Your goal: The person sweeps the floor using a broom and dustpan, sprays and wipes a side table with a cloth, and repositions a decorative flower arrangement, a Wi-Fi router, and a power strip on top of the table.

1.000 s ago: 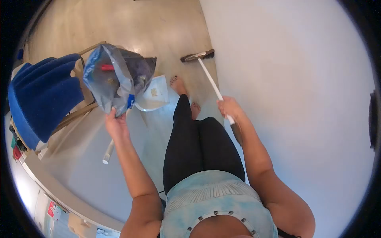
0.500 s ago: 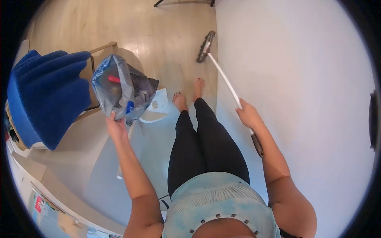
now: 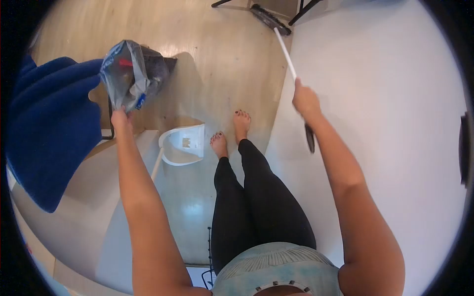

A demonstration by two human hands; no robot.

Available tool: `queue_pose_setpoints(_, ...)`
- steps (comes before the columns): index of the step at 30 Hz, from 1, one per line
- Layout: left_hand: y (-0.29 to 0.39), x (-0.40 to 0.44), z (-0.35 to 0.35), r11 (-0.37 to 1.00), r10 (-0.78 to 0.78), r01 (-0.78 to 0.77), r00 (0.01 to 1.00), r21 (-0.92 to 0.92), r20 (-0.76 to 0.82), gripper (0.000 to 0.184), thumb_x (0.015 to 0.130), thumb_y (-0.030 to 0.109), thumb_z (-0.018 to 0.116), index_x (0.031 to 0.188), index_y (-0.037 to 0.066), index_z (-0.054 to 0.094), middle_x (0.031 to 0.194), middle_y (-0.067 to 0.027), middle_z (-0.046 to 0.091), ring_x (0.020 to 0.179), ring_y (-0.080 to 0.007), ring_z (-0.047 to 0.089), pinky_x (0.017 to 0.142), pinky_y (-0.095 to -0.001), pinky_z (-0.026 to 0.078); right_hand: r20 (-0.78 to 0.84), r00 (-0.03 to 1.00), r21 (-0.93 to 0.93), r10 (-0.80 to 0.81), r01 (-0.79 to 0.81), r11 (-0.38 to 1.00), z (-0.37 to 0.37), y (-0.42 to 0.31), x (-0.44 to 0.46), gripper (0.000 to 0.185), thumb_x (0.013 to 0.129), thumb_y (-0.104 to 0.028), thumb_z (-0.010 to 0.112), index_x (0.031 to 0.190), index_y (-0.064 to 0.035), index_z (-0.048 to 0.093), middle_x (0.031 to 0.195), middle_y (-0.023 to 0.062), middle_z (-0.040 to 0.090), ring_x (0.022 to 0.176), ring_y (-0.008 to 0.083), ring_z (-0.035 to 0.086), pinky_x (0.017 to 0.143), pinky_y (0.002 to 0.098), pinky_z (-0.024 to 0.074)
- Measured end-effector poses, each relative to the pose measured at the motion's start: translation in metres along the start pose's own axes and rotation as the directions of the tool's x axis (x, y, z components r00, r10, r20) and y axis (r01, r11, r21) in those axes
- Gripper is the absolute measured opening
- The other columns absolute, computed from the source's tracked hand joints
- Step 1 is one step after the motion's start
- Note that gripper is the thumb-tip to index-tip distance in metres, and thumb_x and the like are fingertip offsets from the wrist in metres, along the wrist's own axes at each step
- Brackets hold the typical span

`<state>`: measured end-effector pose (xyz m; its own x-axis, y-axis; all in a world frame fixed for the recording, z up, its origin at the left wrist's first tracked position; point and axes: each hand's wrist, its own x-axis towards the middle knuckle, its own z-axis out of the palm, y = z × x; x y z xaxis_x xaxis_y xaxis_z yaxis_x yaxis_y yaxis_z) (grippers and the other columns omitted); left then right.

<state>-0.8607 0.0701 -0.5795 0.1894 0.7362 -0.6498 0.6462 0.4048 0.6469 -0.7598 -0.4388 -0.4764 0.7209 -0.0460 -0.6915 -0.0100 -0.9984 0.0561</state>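
Note:
My left hand (image 3: 121, 120) is closed on the rim of a grey plastic bag (image 3: 154, 74), which hangs open-mouthed with something red and other items inside that I cannot make out. My right hand (image 3: 306, 102) grips the white handle of a broom (image 3: 285, 52), near its dark grip end. The broom's dark bristled head (image 3: 270, 19) rests on the floor by the wall, far in front of my feet. Between the bag and my feet lies a white dustpan (image 3: 181, 144) with a long handle, touched by neither hand.
A blue cloth (image 3: 54, 123) drapes over a chair on the left. The white wall (image 3: 375, 123) runs along my right side. Black metal legs (image 3: 303, 12) stand at the far end of the wooden floor (image 3: 207, 64). A black rack (image 3: 211, 256) shows near my legs.
The broom has moved forward along the wall, up to the black legs. My left hand has carried the bag forward and left, and the dustpan is now in fuller view.

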Motion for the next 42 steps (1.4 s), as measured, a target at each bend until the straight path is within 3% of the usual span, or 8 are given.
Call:
queue_pose_setpoints(10, -0.026, 0.049, -0.035, 0.983, -0.186, 0.185, 0.982, 0.018, 0.023, 0.008, 0.078, 0.007, 0.05, 0.083, 0.002, 0.046, 0.07, -0.0044, 0.042, 0.055, -0.0112, 0.04, 0.047, -0.0261, 0.036, -0.076, 0.977, 0.179, -0.199, 0.21, 0.961, 0.035, 0.027, -0.099, 0.051, 0.076, -0.009, 0.051, 0.124, -0.0055, 0.037, 0.077, 0.02, 0.056, 0.07, 0.0347, 0.056, 0.063, 0.0434, 0.0457)
queue_pose_setpoints(15, -0.078, -0.066, -0.051, 0.997, 0.062, -0.072, 0.97, 0.038, 0.236, 0.023, 0.083, 0.027, 0.051, 0.101, 0.013, 0.047, 0.073, 0.0018, 0.044, 0.069, -0.0079, 0.042, 0.056, -0.0225, 0.036, -0.052, 0.984, 0.139, -0.169, 0.174, 0.975, 0.026, -0.02, 0.009, 0.051, 0.076, -0.007, 0.047, 0.125, -0.0067, 0.036, 0.082, 0.0228, 0.056, 0.071, 0.0357, 0.056, 0.063, 0.0442, 0.0452)
queue_pose_setpoints(18, -0.123, -0.165, -0.083, 0.925, -0.356, 0.377, 0.809, 0.052, 0.469, 0.025, 0.083, 0.029, 0.051, 0.097, 0.009, 0.055, 0.086, 0.001, 0.054, 0.083, -0.0101, 0.051, 0.067, -0.0225, 0.039, 0.042, 0.986, 0.047, -0.162, 0.16, 0.986, 0.04, -0.032, -0.006, 0.052, 0.077, -0.008, 0.044, 0.128, -0.0087, 0.032, 0.08, 0.0226, 0.057, 0.071, 0.0359, 0.056, 0.063, 0.0443, 0.0451)
queue_pose_setpoints(21, -0.175, -0.225, -0.147, 0.802, -0.589, 0.596, 0.784, 0.026, 0.199, 0.035, 0.078, 0.027, 0.057, 0.108, 0.01, 0.051, 0.098, -0.0018, 0.054, 0.09, -0.0134, 0.05, 0.075, -0.028, 0.039, 0.097, 0.97, -0.011, -0.225, 0.227, 0.974, 0.067, -0.013, -0.071, 0.055, 0.076, -0.006, 0.044, 0.129, -0.01, 0.029, 0.077, 0.0219, 0.056, 0.07, 0.0358, 0.057, 0.062, 0.0442, 0.0452)
queue_pose_setpoints(25, -0.185, -0.257, -0.221, 0.945, -0.323, 0.324, 0.889, -0.052, -0.324, 0.06, 0.072, 0.013, 0.065, 0.122, 0.01, 0.031, 0.114, -0.007, 0.04, 0.103, -0.0197, 0.044, 0.083, -0.0362, 0.038, 0.108, 0.946, 0.024, -0.306, 0.305, 0.952, 0.046, -0.014, -0.123, 0.055, 0.076, -0.004, 0.043, 0.128, -0.0091, 0.029, 0.076, 0.0214, 0.056, 0.068, 0.0355, 0.056, 0.06, 0.044, 0.0452)
queue_pose_setpoints(29, -0.143, -0.274, -0.256, 0.957, 0.237, -0.187, 0.945, 0.221, -0.226, 0.09, 0.065, 0.003, 0.068, 0.133, 0.016, 0.011, 0.132, -0.0101, 0.022, 0.121, -0.0258, 0.028, 0.099, -0.0431, 0.024, -0.046, 0.913, -0.048, -0.406, 0.404, 0.913, 0.055, -0.048, -0.067, 0.052, 0.077, -0.004, 0.042, 0.128, -0.008, 0.03, 0.076, 0.0208, 0.057, 0.068, 0.0359, 0.057, 0.06, 0.0445, 0.0453)
queue_pose_setpoints(35, -0.096, -0.26, -0.273, 0.889, 0.38, -0.409, 0.91, 0.205, 0.167, 0.024, 0.077, 0.016, 0.059, 0.099, 0.009, 0.053, 0.116, -0.0073, 0.047, 0.121, -0.0231, 0.031, 0.099, -0.0392, 0.026, 0.068, 0.923, -0.17, -0.379, 0.385, 0.907, 0.077, -0.057, -0.08, 0.054, 0.078, -0.004, 0.043, 0.129, -0.0096, 0.028, 0.078, 0.0204, 0.057, 0.07, 0.0344, 0.058, 0.062, 0.0438, 0.0462)
queue_pose_setpoints(42, -0.109, -0.267, -0.275, 0.959, 0.281, -0.282, 0.958, 0.028, 0.05, 0.017, 0.084, 0.023, 0.055, 0.078, 0.008, 0.052, 0.093, -0.0069, 0.058, 0.111, -0.0226, 0.044, 0.097, -0.0354, 0.029, 0.275, 0.892, -0.289, -0.359, 0.432, 0.854, 0.071, -0.022, -0.145, 0.059, 0.079, -0.004, 0.041, 0.133, -0.0141, 0.021, 0.083, 0.0191, 0.057, 0.073, 0.0325, 0.059, 0.064, 0.0422, 0.0475)
